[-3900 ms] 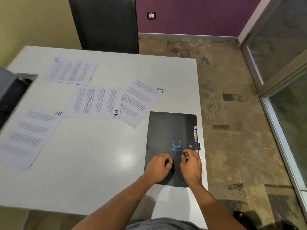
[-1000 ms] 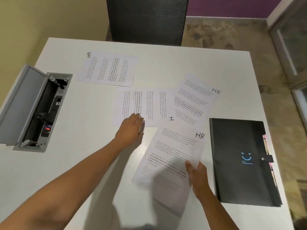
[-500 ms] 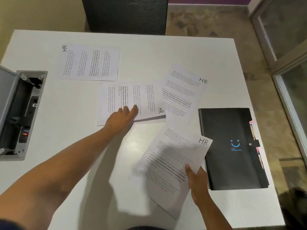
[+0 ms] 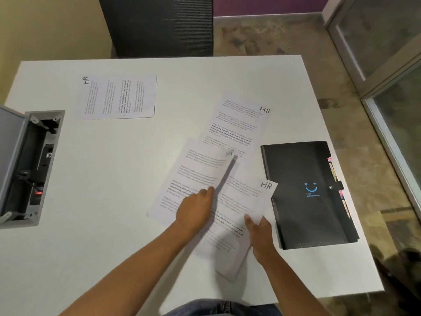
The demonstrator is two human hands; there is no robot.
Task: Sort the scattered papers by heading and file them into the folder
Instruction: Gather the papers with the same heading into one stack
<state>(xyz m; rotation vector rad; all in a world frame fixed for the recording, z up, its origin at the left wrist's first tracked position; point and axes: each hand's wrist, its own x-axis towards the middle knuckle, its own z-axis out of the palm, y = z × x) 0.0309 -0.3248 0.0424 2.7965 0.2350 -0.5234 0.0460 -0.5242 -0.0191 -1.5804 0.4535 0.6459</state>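
Papers gathered under both hands beside the folder (image 4: pixel 305 192).

Left hand (image 4: pixel 196 209) grips a blurred sheet (image 4: pixel 196 176), fingers curled; right hand (image 4: pixel 259 231) pinches the HR sheet (image 4: pixel 237 215) beneath it. Both sheets tilt up-right. Another HR page (image 4: pixel 239 124) lies beyond, a fourth (image 4: pixel 118 96) sideways far left. Folder lies lengthwise at right.

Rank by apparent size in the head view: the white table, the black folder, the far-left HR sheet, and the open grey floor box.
1. White table, clearly largest.
2. Black folder.
3. Grey floor box and far-left HR sheet: too close to rank; the box is cut off by the frame edge and nearer the camera.
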